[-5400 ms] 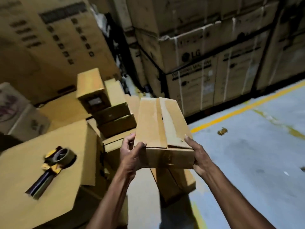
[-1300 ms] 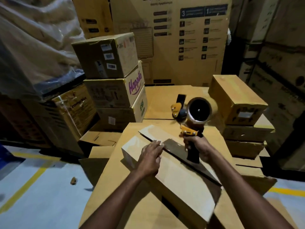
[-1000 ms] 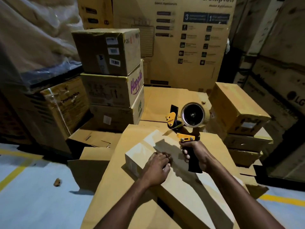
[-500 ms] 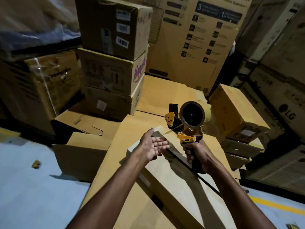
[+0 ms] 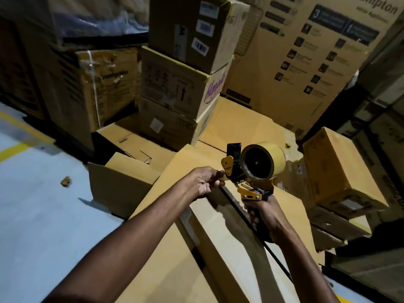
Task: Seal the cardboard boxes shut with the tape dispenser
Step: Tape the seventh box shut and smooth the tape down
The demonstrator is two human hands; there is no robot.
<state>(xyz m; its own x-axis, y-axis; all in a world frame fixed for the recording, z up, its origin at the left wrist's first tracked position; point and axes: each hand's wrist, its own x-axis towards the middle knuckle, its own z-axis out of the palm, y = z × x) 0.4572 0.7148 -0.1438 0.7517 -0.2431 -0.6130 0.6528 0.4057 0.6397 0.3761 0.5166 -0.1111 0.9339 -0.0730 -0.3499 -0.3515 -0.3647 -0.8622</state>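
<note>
Your right grip (image 5: 265, 215) is wrapped around the black handle of the tape dispenser (image 5: 251, 178) and holds it upright, with the tan tape roll (image 5: 265, 164) just above your knuckles. Directly below that grip, and running back toward you, lies the long cardboard box (image 5: 229, 241). A dark seam along its top passes under the dispenser. The box rests on a large carton (image 5: 166, 265), whose bare top shows beneath your left forearm. Your left grip (image 5: 203, 182) is raised just left of the dispenser, with thumb and fingertips pinched together at its yellow front plate, on what looks like the tape end (image 5: 223, 178). Left of that grip and lower down sits an open box (image 5: 122, 178) with its flaps up. Left of that again, the grey floor (image 5: 43, 204) has a small scrap (image 5: 65, 181) on it and a yellow line (image 5: 13, 149). Right of your right grip is a closed box (image 5: 341, 171), tilted on top of others. Beyond both grips a stack of three cartons (image 5: 185, 84) rises on the left, and a tall printed carton (image 5: 306, 51) stands behind it.
</note>
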